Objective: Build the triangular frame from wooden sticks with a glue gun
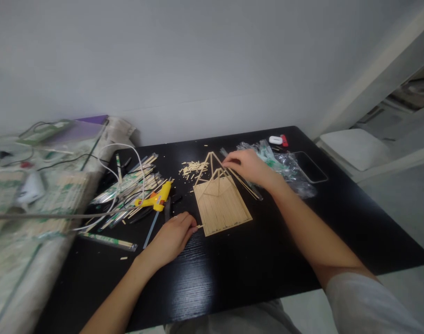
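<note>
Wooden model (220,208) touched by left hand (173,234) and right hand (244,166), near sleeved chopsticks (128,185).

Dim, soft indoor light, shadows faint. The glossy black table (253,283) carries a pale sheen beside the left hand (170,237). Clutter (31,195) at the left edge is blurred and stretched.

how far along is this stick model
Done: the flat stick base is laid, and two triangular frames stand on its far part. In hand: the right hand touches slanted sticks beside the frames; the left hand pinches a short stick at the base's near corner. Left, probably: more framing; loose stick bits and the glue gun lie nearby.
</note>
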`<state>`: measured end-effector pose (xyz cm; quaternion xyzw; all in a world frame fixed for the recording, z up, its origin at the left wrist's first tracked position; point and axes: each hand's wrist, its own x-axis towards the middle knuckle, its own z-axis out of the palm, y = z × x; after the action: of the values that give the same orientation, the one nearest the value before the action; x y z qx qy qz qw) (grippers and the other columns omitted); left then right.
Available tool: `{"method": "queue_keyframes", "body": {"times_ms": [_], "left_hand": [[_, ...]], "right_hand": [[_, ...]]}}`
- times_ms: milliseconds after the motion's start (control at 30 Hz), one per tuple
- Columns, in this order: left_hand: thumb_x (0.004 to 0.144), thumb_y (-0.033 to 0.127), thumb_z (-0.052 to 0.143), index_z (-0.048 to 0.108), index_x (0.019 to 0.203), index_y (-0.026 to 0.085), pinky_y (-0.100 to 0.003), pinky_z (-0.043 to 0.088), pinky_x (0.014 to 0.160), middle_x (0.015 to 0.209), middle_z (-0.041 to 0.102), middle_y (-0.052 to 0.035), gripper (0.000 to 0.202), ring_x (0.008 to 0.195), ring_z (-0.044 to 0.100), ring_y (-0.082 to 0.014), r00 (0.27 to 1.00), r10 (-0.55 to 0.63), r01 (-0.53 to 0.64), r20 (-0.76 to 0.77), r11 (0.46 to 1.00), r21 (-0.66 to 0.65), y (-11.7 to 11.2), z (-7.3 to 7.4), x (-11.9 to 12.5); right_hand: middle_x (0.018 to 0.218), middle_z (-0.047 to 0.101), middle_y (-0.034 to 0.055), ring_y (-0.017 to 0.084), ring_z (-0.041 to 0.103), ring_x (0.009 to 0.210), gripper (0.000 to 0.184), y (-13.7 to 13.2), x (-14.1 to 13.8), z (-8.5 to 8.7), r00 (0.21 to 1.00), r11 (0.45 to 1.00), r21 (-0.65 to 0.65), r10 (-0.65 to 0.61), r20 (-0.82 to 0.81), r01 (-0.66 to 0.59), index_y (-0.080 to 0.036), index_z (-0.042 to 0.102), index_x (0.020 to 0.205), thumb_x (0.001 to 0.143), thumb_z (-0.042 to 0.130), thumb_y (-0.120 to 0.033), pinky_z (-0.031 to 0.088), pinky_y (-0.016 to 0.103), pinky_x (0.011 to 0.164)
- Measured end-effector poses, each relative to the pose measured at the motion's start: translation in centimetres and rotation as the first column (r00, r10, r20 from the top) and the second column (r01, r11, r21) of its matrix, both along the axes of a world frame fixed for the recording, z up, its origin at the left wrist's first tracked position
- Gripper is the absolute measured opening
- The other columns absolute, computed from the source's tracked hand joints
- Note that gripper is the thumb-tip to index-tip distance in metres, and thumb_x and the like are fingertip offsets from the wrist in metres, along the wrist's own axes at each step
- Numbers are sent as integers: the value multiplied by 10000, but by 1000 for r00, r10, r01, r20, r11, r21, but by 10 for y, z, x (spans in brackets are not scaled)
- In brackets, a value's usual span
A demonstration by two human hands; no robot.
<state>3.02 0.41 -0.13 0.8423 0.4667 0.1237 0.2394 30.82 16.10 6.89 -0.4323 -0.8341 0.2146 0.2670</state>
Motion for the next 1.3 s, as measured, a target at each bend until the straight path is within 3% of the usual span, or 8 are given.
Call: {"method": "queue_keyframes", "body": {"times_ms": [200, 367, 500, 700, 833, 933, 1067, 1300], "left_hand": [[1042, 279, 408, 576, 937, 194, -344, 486, 775, 916, 608, -48, 215, 850, 590, -195, 1000, 1, -1, -14, 1000, -13, 0, 0, 0], [1041, 276, 414, 580, 938, 197, -338, 482, 772, 914, 610, -46, 211, 845, 592, -190, 1000, 4, -4, 2, 1000, 1, 0, -1, 0], [1041, 279, 411, 577, 932, 196, -338, 484, 763, 907, 609, -47, 215, 839, 592, -189, 1000, 5, -5, -7, 1000, -3, 0, 0, 0], [1040, 271, 405, 569, 922, 199, -337, 483, 751, 900, 606, -45, 214, 828, 587, -187, 1000, -2, 2, 8, 1000, 2, 1, 0, 0], [1042, 277, 401, 574, 930, 197, -336, 484, 759, 905, 605, -49, 220, 840, 590, -190, 1000, 2, -2, 1, 1000, -1, 1, 0, 0], [1042, 283, 406, 568, 928, 198, -337, 483, 764, 904, 602, -47, 216, 846, 592, -195, 1000, 6, -6, -15, 1000, -7, 0, 0, 0], [1039, 266, 411, 564, 946, 202, -338, 484, 776, 917, 603, -45, 190, 858, 594, -200, 1000, -3, 2, -27, 1000, -15, 0, -1, -1], [1039, 265, 422, 566, 941, 198, -339, 479, 780, 916, 601, -42, 187, 851, 588, -195, 1000, 5, -6, -23, 1000, -17, 0, 0, 0]], "right_hand": [[875, 758, 57, 208, 686, 794, 156, 0, -1, 4, 956, 990, -36, -142, -257, 137, -202, 725, 851, 913, 642, -318, 533, 370, 762], [1083, 743, 92, 212, 721, 939, 296, -2, -6, 4, 812, 965, -259, -187, -553, 46, -220, 614, 937, 954, 575, -513, 601, 365, 794], [1115, 751, 82, 210, 732, 1011, 345, -1, -7, 7, 758, 940, -341, -231, -609, 13, -252, 511, 928, 994, 468, -587, 613, 357, 806], [953, 768, 95, 218, 752, 861, 374, 5, 0, 3, 791, 933, -355, -257, -555, 53, -232, 545, 887, 1011, 423, -563, 611, 365, 750], [1012, 761, 117, 237, 734, 927, 166, 9, 1, -12, 893, 963, -245, -205, -400, 111, -194, 662, 995, 881, 685, -313, 591, 407, 863], [1147, 746, 109, 256, 715, 1002, 290, 6, -1, -15, 975, 974, -219, -99, -199, 54, -207, 709, 1097, 809, 729, -180, 568, 435, 922], [1061, 779, 53, 247, 717, 964, 179, -2, -5, -5, 995, 980, -189, 53, -81, -67, -243, 763, 1042, 879, 693, -222, 555, 417, 894], [977, 801, 45, 232, 728, 887, 144, -2, -3, -2, 1000, 1000, 27, 2, 23, -2, -241, 804, 939, 937, 663, -269, 520, 391, 862]]}}
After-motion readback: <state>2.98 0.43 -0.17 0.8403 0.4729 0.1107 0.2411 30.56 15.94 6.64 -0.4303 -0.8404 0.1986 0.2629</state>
